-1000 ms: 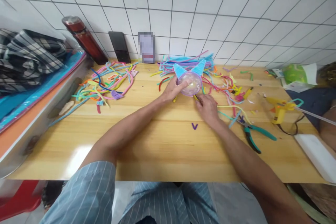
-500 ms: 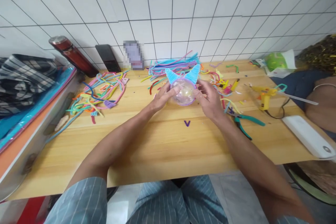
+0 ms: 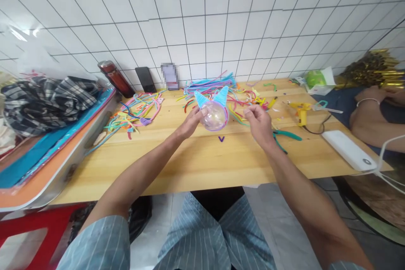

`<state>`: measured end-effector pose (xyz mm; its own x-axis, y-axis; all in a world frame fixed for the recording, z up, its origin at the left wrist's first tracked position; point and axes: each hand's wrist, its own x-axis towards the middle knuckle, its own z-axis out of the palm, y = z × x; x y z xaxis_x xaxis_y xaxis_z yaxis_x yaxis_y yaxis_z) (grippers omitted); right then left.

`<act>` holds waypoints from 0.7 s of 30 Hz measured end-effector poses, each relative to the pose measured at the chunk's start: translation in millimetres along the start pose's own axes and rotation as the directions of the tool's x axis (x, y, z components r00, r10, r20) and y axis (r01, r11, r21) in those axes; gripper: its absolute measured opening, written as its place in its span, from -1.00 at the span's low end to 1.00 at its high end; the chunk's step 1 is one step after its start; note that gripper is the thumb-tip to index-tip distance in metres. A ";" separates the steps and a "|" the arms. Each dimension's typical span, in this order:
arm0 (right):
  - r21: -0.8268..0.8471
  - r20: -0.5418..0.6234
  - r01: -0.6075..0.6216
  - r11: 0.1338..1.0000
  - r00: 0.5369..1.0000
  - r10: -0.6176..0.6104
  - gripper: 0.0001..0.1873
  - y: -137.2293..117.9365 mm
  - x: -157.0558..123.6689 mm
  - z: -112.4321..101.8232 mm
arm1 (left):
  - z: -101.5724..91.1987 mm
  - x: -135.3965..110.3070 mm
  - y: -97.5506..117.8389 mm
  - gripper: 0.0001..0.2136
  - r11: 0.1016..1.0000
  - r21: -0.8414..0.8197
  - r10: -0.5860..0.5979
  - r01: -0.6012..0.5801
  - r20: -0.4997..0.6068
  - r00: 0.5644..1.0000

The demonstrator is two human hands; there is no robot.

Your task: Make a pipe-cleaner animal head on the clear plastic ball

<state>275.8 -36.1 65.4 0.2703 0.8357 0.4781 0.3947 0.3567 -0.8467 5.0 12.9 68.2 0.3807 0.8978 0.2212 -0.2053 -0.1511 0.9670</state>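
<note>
My left hand [image 3: 191, 123] grips the left side of a clear plastic ball [image 3: 214, 117] with a purple rim and two light-blue pipe-cleaner ears on top. The ball is held up over the table, tilted slightly. My right hand [image 3: 258, 123] is apart from it, to the right, with thumb and fingers pinched together. Whatever sits between those fingertips, if anything, is too small to make out. A bent purple pipe-cleaner piece [image 3: 221, 139] lies in a V shape below the ball. Teal-handled pliers [image 3: 287, 135] rest beside my right wrist, partly hidden by it.
Loose pipe cleaners [image 3: 139, 112] lie at left, with a blue bundle [image 3: 210, 83] by the wall. On the right are a yellow glue gun [image 3: 302, 114] and a white power bank [image 3: 348, 149]. A red thermos [image 3: 116, 79] and a dark phone [image 3: 145, 79] stand behind. Another person's arm [image 3: 373, 114] is at far right.
My right hand has let go of the ball and moved off to the right, its fingers now pinched. My left hand still holds the ball, now turned a little. The view has shifted.
</note>
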 end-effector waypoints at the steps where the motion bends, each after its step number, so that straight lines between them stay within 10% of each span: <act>1: 0.011 -0.039 -0.044 0.999 0.998 0.045 -0.70 4.8 0.0 -5.8 | 0.3 -2.7 2.4 -0.33 0.998 -0.060 -0.014 0.014 0.008 1.000; 6: 0.023 -0.105 -0.098 0.995 0.990 0.099 -0.61 5.2 -8.9 -18.1 | 0.9 -14.1 16.9 -0.34 0.962 -0.257 -0.081 0.090 0.045 0.996; 12: 0.100 0.160 0.057 0.993 0.984 -0.073 -0.40 -31.0 -23.3 18.6 | 0.1 -15.8 4.9 -0.35 0.943 -0.307 -0.121 0.127 0.038 0.992; 21: 0.091 0.465 -0.066 0.994 0.885 0.016 -0.10 12.4 36.8 61.9 | -22.2 49.4 -32.8 -0.29 0.976 0.209 0.079 -0.064 -0.064 0.995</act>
<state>236.3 24.9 58.0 -0.1629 0.9396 0.3009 0.2950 0.3374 -0.8939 10.5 71.4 44.6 0.3043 0.9078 0.2887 -0.0363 -0.2918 0.9558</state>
